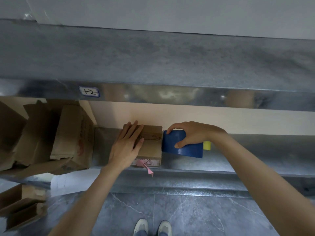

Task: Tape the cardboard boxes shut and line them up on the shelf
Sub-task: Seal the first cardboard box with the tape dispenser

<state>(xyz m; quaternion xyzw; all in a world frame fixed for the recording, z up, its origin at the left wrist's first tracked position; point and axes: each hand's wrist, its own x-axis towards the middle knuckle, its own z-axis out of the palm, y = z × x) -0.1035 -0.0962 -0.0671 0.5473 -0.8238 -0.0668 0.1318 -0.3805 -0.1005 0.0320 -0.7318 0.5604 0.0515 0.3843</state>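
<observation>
Your left hand (126,147) lies flat on the small cardboard box (152,145), flaps folded down, contents hidden, on the shelf (247,150). Your right hand (192,133) grips the blue tape (187,150) just beside it.

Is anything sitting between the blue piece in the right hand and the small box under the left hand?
Nothing visible does. The blue piece, gripped by the right hand, is directly beside the small box, at its right side. The left hand lies flat over the left part of the box top.
</observation>
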